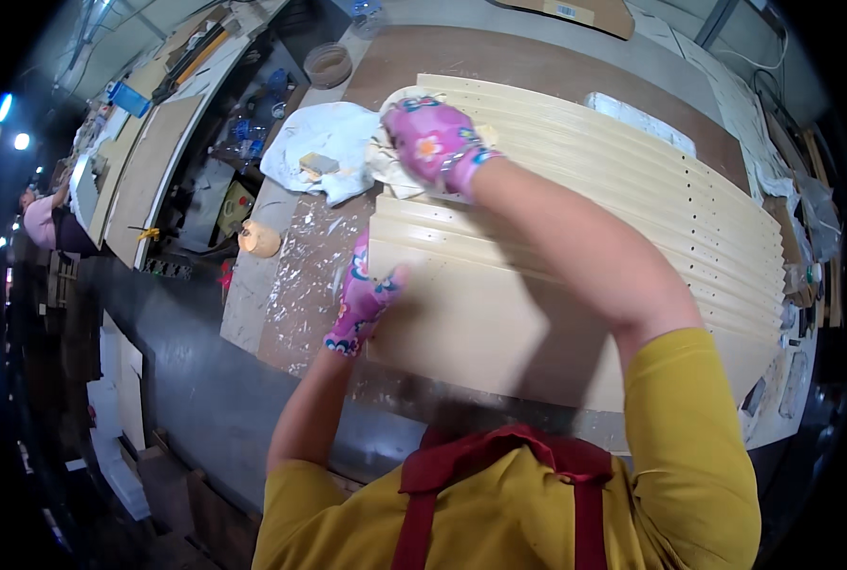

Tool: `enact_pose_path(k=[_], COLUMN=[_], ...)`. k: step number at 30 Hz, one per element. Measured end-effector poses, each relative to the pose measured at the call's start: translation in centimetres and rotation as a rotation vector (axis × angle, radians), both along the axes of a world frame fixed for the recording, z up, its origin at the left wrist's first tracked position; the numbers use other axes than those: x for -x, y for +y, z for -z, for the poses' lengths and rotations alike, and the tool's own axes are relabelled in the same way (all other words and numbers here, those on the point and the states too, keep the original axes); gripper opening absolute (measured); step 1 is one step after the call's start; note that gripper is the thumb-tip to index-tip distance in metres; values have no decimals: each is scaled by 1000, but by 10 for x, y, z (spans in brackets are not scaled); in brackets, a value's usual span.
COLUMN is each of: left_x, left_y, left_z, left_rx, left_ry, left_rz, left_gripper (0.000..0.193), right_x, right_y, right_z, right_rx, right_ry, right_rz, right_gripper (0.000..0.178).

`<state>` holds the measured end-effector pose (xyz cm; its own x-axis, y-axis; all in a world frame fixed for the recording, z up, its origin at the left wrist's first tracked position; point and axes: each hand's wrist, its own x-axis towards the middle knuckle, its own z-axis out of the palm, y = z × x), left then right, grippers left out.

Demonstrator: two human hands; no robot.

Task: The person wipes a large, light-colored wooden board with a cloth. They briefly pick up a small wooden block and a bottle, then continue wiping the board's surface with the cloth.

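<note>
Several long cream panels (480, 323), with rows of small dark holes, lie overlapped on the worktable in front of me. My right hand (433, 142), in a pink floral glove, is closed on a cream cloth (390, 161) and presses it at the left ends of the farther panels. At the left edge of the nearest panel rests my left hand (362, 299), gloved alike. Its fingers stretch along that edge and the thumb stands apart. A white cloth (314, 128) lies left of my right hand, with a small grey-and-yellow block (319, 164) on it.
The worktable (305, 275) is spattered with white paint. On its left edge sits a peach-coloured roll-like object (258, 239); a round tub (328, 65) stands at the far left. A white foam strip (642, 123) lies behind the panels. Another person (48, 218) is far left.
</note>
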<state>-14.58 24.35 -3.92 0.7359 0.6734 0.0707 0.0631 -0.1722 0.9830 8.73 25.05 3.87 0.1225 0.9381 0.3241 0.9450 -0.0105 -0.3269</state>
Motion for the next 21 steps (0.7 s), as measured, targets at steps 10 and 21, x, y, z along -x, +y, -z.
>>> enact_pose_path(k=[10,21], left_x=[-2,18], left_y=[-8,12], left_z=[-5,46], left_rx=[-79,-41], left_ry=[72,130], left_rz=[2,-193], left_gripper=[64,57], right_x=[-70,-17], right_y=[-174,-45], right_z=[-17,-3], right_rx=[76,30], right_ry=[157,-99], right_rz=[261,163], right_gripper=[36,24])
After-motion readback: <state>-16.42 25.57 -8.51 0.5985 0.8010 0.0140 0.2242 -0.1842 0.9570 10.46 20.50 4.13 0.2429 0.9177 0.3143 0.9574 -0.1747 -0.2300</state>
